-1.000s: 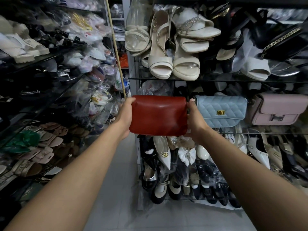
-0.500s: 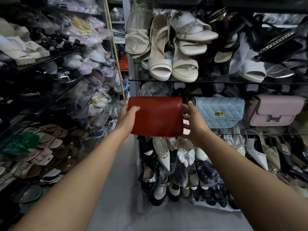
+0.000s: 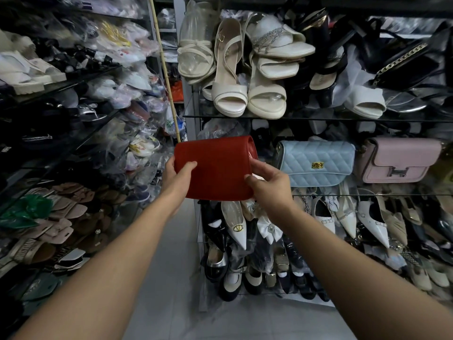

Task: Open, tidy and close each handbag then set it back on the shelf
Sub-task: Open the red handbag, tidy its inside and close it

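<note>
A plain red handbag (image 3: 218, 165) hangs in the air in front of the glass shelf (image 3: 367, 194), its smooth side toward me. My left hand (image 3: 177, 174) grips its left edge, thumb across the front. My right hand (image 3: 268, 182) holds the lower right corner, thumb on the front and fingers curled behind. To the right on the shelf stand a quilted light blue handbag (image 3: 316, 163) with a gold clasp and a pink handbag (image 3: 399, 159) with a silver H clasp. The red bag's clasp is hidden.
White heeled sandals (image 3: 245, 94) and black shoes crowd the shelf above. Pointed flats (image 3: 343, 217) and dark shoes fill the shelves below. Racks of wrapped sandals (image 3: 61, 217) line the left wall. A bamboo pole (image 3: 166, 77) leans there. Grey floor tiles (image 3: 166, 278) run between.
The red bag has come toward me and tilted, its right side now showing. Both thumbs have shifted onto its front face, and my right hand has dropped to the lower corner.
</note>
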